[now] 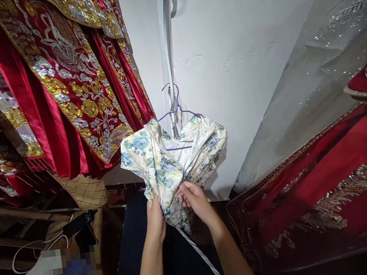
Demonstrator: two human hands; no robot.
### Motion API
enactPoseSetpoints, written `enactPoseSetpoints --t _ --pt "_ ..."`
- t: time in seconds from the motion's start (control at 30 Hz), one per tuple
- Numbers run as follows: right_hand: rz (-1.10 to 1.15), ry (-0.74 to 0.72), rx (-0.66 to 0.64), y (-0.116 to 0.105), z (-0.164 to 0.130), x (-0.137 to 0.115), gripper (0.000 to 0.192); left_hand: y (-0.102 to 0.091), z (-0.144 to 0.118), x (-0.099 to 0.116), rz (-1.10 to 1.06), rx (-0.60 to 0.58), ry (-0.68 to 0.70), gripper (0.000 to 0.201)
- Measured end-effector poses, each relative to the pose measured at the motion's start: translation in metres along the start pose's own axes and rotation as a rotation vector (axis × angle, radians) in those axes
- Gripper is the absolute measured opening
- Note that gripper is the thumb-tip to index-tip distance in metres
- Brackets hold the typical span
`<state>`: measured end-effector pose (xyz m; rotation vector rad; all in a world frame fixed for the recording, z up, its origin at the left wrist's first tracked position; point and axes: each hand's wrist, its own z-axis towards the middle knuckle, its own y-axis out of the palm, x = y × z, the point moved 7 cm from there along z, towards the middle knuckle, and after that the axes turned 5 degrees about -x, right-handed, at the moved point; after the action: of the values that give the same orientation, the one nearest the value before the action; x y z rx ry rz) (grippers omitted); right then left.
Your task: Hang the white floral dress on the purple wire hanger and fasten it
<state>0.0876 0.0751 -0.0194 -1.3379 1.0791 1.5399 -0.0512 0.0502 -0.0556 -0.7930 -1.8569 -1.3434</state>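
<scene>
Centrally, both hands gather a floral dress (169,161) that hangs on a thin purple wire hanger (177,111) in front of a white wall (244,58). The left hand (155,219) has its grip closed on the bunched cloth at the dress's lower left edge, fingers hidden behind the fabric. The right hand (195,200) pinches the gathered cloth just beside it, fingers curled together on the folds at the waist. The two hands sit close, nearly touching, with the crumpled skirt between them.

The hanger's hook rises along a pale strip (167,45) that runs up the wall; what the hook catches on cannot be told. A light twisted cord (203,255) runs down from under the dress between the forearms towards the bottom edge of the picture.

To the left, heavy red robes with gold and silver embroidery (69,80) hang well down, their lower hem ending just beside the dress's left shoulder and leaving little gap there. To the right, a sheer grey beaded fabric (314,85) slants from the top corner to the floor, and a red embroidered garment (326,182) lies below it, its edge near the right forearm. The open room is a narrow wedge of bare wall above and to the right of the dress. Below the hands lies a dark cloth (140,250). At lower left, a woven tan bag (85,192) hangs over clutter with a white cable (33,249).
</scene>
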Motion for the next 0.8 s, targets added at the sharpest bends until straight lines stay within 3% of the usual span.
enactPoseSetpoints --t 0.1,0.2,0.27,0.33,0.4,0.43,0.5,0.57,0.67,0.8 --pt "-0.031 -0.019 0.028 -0.004 -0.003 -0.014 0.034 -0.005 0.001 0.004 0.075 0.009 0.069 0.059" --pt "-0.024 -0.003 0.124 -0.017 -0.014 -0.015 0.035 -0.017 -0.006 0.026 0.331 0.166 0.403 0.058" --pt "-0.041 0.018 0.127 -0.019 -0.021 -0.014 0.034 -0.009 -0.017 0.038 0.587 0.214 0.633 0.061" --pt "-0.065 0.034 0.042 -0.011 -0.025 -0.015 0.032 0.015 -0.023 0.034 0.801 0.055 0.722 0.051" --pt "-0.084 0.051 -0.072 -0.002 -0.024 -0.018 0.029 0.039 -0.023 0.019 0.888 -0.172 0.686 0.026" --pt "-0.094 0.057 -0.115 0.001 -0.022 -0.021 0.027 0.047 -0.022 0.014 0.89 -0.237 0.66 0.014" --pt "-0.109 0.061 -0.137 -0.002 -0.011 -0.032 0.025 0.055 -0.019 0.008 0.887 -0.266 0.645 0.014" --pt "-0.109 0.044 -0.086 -0.017 0.01 -0.053 0.029 0.058 -0.016 0.008 0.913 -0.261 0.676 0.021" --pt "-0.081 -0.055 0.035 -0.043 0.051 -0.107 0.038 0.063 -0.01 0.005 0.989 -0.347 0.699 0.02" --pt "0.016 -0.242 0.109 -0.054 0.093 -0.18 0.03 0.068 -0.002 0.003 1.112 -0.478 0.689 0.02"
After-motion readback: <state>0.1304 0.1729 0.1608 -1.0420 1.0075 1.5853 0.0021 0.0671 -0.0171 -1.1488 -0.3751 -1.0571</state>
